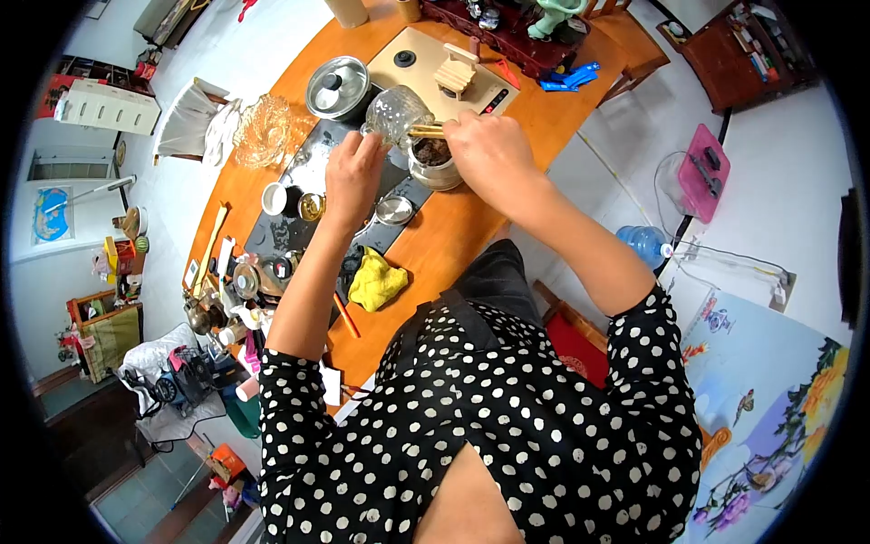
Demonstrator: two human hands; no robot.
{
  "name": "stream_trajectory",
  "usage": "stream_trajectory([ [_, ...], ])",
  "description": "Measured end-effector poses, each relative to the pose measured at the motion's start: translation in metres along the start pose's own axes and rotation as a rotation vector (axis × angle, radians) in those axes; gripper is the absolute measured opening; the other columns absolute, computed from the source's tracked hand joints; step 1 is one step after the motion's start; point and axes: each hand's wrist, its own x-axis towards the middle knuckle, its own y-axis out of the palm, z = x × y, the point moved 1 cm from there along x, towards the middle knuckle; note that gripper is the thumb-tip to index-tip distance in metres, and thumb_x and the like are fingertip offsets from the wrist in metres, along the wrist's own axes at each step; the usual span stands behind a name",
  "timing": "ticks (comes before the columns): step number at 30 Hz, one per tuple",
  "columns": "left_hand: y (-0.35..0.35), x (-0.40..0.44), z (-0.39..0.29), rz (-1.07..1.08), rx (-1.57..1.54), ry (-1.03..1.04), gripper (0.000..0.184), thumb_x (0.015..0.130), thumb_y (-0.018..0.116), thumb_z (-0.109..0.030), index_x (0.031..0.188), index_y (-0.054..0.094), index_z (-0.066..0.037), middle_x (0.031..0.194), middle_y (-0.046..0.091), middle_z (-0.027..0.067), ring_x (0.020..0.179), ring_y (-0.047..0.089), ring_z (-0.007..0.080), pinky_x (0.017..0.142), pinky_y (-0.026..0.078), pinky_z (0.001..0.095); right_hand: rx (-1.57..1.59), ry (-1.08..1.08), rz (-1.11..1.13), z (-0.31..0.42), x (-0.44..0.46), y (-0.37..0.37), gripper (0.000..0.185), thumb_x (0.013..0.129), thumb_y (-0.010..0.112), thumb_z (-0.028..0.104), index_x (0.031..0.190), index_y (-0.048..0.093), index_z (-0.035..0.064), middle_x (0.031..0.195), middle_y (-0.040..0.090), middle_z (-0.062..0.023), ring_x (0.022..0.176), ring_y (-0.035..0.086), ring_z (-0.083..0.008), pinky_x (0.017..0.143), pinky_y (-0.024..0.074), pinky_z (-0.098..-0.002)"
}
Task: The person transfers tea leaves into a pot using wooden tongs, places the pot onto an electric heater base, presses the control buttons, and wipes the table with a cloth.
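A clear glass vessel (397, 112) is tilted above the table, with the closed fingers of my left hand (353, 172) at its lower left edge. My right hand (494, 150) is closed around wooden tongs (426, 131), whose tips reach toward the glass vessel. Below the tongs stands a glass jar (435, 172) with dark brown contents near its mouth, beside my right hand. A round metal lid (394, 210) lies on the dark tray (381, 238). Near it are a white cup (274, 199) and a small glass cup of amber liquid (312, 207).
A lidded steel pot (339, 89) and a beige cooktop (417, 77) with a slatted wooden piece (455, 72) stand beyond my hands. A yellow cloth (377, 279) lies near the table's front edge. At the left are a glass bowl (265, 131) and assorted items.
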Motion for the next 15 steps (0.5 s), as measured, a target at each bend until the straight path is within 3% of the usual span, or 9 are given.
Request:
stream_trajectory([
  [4,0.004,0.000,0.002,-0.017,0.028,0.017,0.013,0.082,0.069,-0.013,0.089,0.059,-0.007,0.076,0.051,0.0106,0.071,0.057,0.0314,0.063,0.046,0.0420,-0.008,-0.028,-0.006,-0.007,-0.015,-0.005,0.006,0.078,0.059,0.009,0.078,0.062,0.0046,0.075,0.061,-0.0122,0.066,0.066,-0.0279,0.057,0.0536,-0.0397],
  [15,0.008,0.003,-0.001,-0.037,0.044,0.012,0.013,0.083,0.069,-0.014,0.088,0.059,-0.007,0.075,0.052,0.0106,0.068,0.058,0.0314,0.060,0.047,0.0416,-0.033,0.031,-0.009,-0.005,-0.024,0.004,0.009,0.078,0.057,0.007,0.077,0.065,0.0030,0.076,0.064,-0.0132,0.069,0.068,-0.0258,0.059,0.0553,-0.0346],
])
